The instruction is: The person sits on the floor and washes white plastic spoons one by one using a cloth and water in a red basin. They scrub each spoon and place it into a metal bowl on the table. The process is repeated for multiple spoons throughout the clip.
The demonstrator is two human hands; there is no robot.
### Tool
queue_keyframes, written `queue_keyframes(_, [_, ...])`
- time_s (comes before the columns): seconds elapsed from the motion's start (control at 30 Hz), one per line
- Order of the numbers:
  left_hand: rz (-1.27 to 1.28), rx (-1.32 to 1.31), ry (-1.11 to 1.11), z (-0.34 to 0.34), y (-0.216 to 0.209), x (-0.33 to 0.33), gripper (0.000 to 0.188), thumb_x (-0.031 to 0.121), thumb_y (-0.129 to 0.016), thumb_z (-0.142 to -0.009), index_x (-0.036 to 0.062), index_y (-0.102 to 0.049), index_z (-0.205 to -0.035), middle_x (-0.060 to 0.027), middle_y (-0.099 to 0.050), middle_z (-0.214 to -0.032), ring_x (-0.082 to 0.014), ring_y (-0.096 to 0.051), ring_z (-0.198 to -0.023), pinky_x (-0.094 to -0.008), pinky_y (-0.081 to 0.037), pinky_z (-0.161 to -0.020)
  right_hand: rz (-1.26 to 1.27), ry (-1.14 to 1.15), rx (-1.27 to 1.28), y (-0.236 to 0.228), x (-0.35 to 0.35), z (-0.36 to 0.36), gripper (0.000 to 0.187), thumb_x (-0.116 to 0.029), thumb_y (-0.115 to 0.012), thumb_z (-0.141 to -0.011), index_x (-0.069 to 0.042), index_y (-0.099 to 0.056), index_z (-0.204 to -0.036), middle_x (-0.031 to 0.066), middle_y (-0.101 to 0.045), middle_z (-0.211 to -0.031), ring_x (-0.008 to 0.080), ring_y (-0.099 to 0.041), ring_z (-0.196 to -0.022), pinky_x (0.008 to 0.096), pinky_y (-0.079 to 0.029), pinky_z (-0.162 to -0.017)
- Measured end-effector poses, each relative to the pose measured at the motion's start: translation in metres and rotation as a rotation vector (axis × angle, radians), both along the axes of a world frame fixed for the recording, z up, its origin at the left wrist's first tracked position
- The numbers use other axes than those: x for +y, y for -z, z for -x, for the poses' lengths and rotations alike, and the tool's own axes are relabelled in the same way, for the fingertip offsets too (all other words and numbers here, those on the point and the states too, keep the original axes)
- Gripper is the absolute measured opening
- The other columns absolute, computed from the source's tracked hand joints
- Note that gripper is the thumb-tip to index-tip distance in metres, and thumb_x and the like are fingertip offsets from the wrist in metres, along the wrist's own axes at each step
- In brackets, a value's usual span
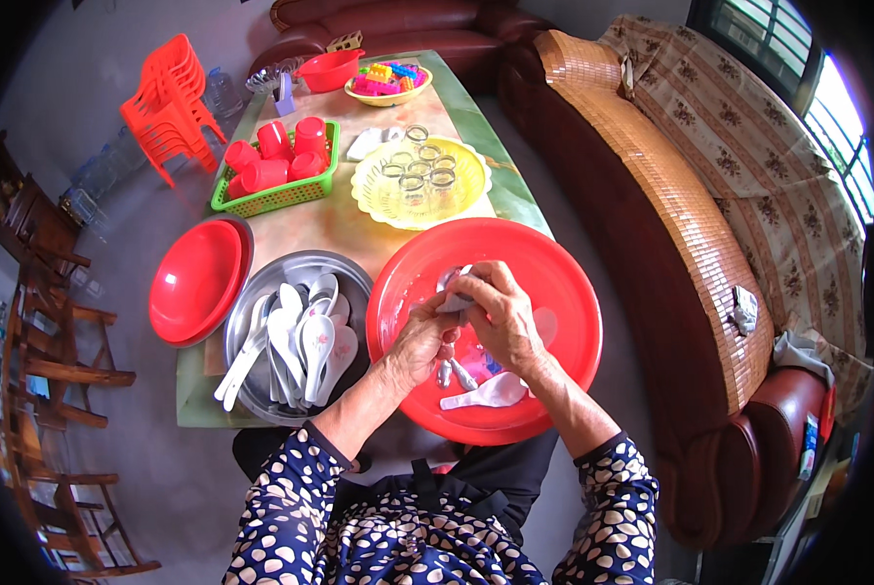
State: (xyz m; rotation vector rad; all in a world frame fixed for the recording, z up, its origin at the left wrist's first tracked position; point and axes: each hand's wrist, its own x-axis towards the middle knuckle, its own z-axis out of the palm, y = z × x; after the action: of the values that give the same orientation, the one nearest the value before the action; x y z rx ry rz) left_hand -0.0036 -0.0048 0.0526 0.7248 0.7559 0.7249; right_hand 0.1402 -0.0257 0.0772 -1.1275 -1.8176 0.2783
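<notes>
Above a wide red basin point(581, 292), both my hands are closed together on a whitish spoon point(455, 300), partly hidden by the fingers. My left hand point(420, 343) grips it from the left. My right hand point(500, 317) pinches it from above. Below them in the basin lie a white soup spoon point(491, 391) and shiny metal spoons point(464, 375), with shallow water around them. To the left, a grey metal basin point(237, 336) holds a heap of white soup spoons point(315, 341), most handles pointing toward me.
A red bowl point(195, 278) lies left of the metal basin. Farther back are a yellow tray point(369, 195) of glass jars, a green basket point(291, 192) of red cups, and a yellow bowl point(388, 99) of toy blocks. A long sofa point(642, 341) runs along the right.
</notes>
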Motion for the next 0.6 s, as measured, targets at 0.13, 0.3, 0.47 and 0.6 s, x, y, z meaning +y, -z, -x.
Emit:
queue_keyframes(0.13, [-0.046, 0.061, 0.013, -0.001, -0.004, -0.001, 0.013, 0.013, -0.061, -0.085, 0.0169, -0.058, -0.097, 0.0081, -0.049, -0.069, -0.0013, -0.042, -0.055, -0.0164, -0.028, -0.041, 0.055, 0.096, 0.084, -0.007, 0.02, -0.005, 0.029, 0.008, -0.055, -0.07, -0.003, -0.063, -0.096, 0.0131, -0.055, -0.095, 0.0299, -0.061, -0.086, 0.0356, -0.051, -0.073])
queue_keyframes(0.3, [-0.09, 0.031, 0.029, -0.001, -0.003, -0.002, 0.013, 0.013, -0.06, -0.086, 0.0171, -0.057, -0.098, 0.0087, -0.05, -0.072, -0.001, -0.042, -0.055, -0.0159, -0.029, -0.04, 0.195, 0.14, 0.3, 0.002, 0.029, -0.009, 0.026, 0.005, -0.053, -0.074, -0.003, -0.061, -0.097, 0.0145, -0.056, -0.089, 0.0287, -0.061, -0.082, 0.0338, -0.05, -0.07])
queue_keyframes(0.47, [-0.033, 0.085, 0.009, 0.002, 0.002, 0.001, 0.022, 0.003, -0.056, -0.082, 0.0148, -0.058, -0.101, 0.0074, -0.051, -0.074, -0.0012, -0.043, -0.056, -0.0152, -0.03, -0.041, 0.119, 0.089, 0.1, -0.002, -0.003, 0.009, 0.028, 0.007, -0.057, -0.07, -0.006, -0.06, -0.095, 0.0152, -0.051, -0.094, 0.0318, -0.057, -0.085, 0.0376, -0.05, -0.072])
queue_keyframes(0.6, [-0.041, 0.058, 0.002, 0.001, -0.003, -0.002, 0.029, 0.001, -0.054, -0.081, 0.013, -0.058, -0.108, 0.0072, -0.051, -0.073, -0.0009, -0.042, -0.055, -0.0147, -0.029, -0.041, 0.15, 0.047, 0.148, -0.002, -0.011, 0.008, 0.029, 0.009, -0.059, -0.068, -0.006, -0.061, -0.092, 0.0125, -0.053, -0.093, 0.0286, -0.059, -0.084, 0.0343, -0.05, -0.07])
